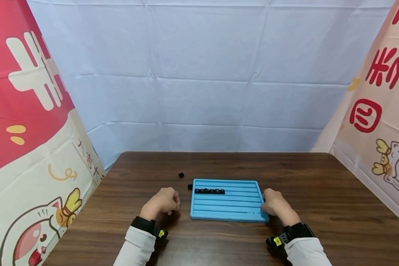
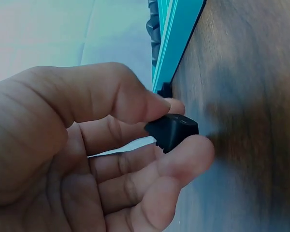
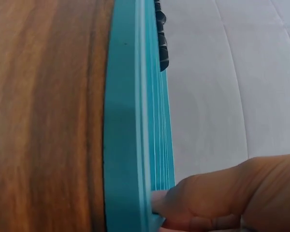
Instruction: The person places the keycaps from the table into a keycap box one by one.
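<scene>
Between thumb and fingertips my left hand (image 1: 164, 201) pinches a small black keycap (image 2: 174, 131), tilted and held just over the table left of the blue ribbed tray (image 1: 227, 207). My right hand (image 1: 274, 202) grips the tray's right edge near its front corner, the thumb (image 3: 176, 200) over the rim; its other fingers are mostly hidden. A row of several black keycaps (image 1: 209, 191) sits along an upper groove at the tray's left side. One loose black keycap (image 1: 190, 187) lies against the tray's left edge, and another loose black piece (image 1: 181, 175) lies farther back.
The tray lies flat on a dark wooden table (image 1: 146, 166). A pale cloth (image 1: 199, 92) hangs behind the table's back edge. Printed cloth panels (image 1: 30, 155) flank it left and right. Black bands with devices (image 1: 153, 228) are worn on both wrists.
</scene>
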The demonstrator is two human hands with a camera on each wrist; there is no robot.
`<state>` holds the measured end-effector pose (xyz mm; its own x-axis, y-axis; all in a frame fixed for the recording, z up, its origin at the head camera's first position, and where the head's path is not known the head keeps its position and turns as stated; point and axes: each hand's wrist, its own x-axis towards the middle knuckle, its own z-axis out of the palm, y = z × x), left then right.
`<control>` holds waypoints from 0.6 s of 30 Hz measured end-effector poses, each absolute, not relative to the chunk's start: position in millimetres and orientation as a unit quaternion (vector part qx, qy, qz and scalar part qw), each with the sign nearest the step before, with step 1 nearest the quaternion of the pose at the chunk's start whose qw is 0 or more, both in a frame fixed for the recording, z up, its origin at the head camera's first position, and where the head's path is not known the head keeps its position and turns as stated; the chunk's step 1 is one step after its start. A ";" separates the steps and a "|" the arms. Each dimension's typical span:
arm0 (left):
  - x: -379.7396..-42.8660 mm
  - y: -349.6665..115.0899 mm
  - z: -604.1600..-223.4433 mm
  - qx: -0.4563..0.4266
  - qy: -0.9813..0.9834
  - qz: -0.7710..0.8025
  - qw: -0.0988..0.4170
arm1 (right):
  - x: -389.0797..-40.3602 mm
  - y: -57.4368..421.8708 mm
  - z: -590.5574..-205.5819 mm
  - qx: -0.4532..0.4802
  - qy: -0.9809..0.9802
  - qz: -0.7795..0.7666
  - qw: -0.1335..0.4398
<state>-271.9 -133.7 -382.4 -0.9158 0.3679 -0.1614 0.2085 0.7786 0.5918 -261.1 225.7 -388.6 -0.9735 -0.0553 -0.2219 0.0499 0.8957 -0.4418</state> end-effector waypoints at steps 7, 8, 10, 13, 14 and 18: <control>-273.7 -131.9 -382.4 0.161 0.933 0.298 0.124 | -260.5 223.1 -388.5 0.006 0.967 -0.228 0.112; -274.0 -131.8 -382.5 0.160 0.934 0.296 0.121 | -260.5 223.0 -388.4 0.006 0.967 -0.229 0.112; -274.5 -131.7 -382.7 0.160 0.936 0.292 0.115 | -260.2 222.9 -387.9 0.006 0.967 -0.228 0.110; -275.6 -132.1 -382.4 0.165 0.937 0.288 0.108 | -260.0 223.1 -387.4 0.004 0.968 -0.227 0.108; -276.0 -132.4 -382.3 0.168 0.937 0.288 0.106 | -260.1 223.3 -387.6 0.005 0.968 -0.227 0.107; -277.8 -134.2 -383.5 0.185 0.933 0.293 0.093 | -259.7 224.0 -388.2 0.009 0.968 -0.224 0.110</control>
<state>-277.8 -134.2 -383.5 -0.9141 0.4002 -0.0658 0.2910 0.7602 0.5809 -259.7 224.0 -388.2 -0.9758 -0.0310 -0.2166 0.0674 0.8992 -0.4322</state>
